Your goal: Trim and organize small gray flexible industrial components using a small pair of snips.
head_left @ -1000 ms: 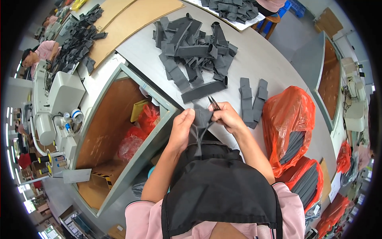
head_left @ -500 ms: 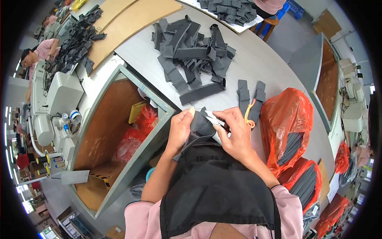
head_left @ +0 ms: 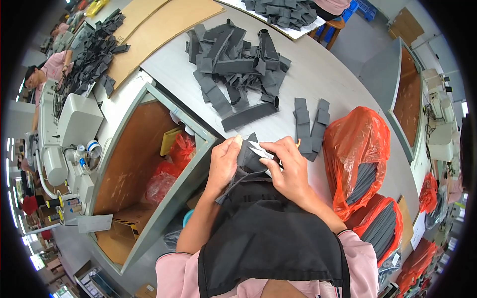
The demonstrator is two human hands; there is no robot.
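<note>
My left hand (head_left: 224,161) pinches a dark grey fabric strip (head_left: 246,158) between thumb and fingers, just above my black apron (head_left: 273,233). The strip's lower part hangs folded toward the apron. In my right hand (head_left: 289,166) is a pair of thread snips (head_left: 260,150), closed in by thumb and fingers. Its two pale, pointed blades are apart and lie against the fabric; the handle is mostly hidden by the hand. A bit of yellow-orange cord (head_left: 298,143) shows behind the right fingers. Beyond my hands lies a loose heap of similar grey strips (head_left: 238,67).
Two grey strips (head_left: 310,126) lie side by side on the white table (head_left: 169,62). Red plastic bags (head_left: 355,149) of grey strips stand at the right. An open-fronted cabinet (head_left: 144,164) and a sewing machine (head_left: 77,119) are at the left; a co-worker (head_left: 47,72) sits beyond.
The snips' blades now show apart on the fabric. My right hand has shifted slightly left, and the cord has swung mostly out of sight behind it. My left hand keeps its pinch.
</note>
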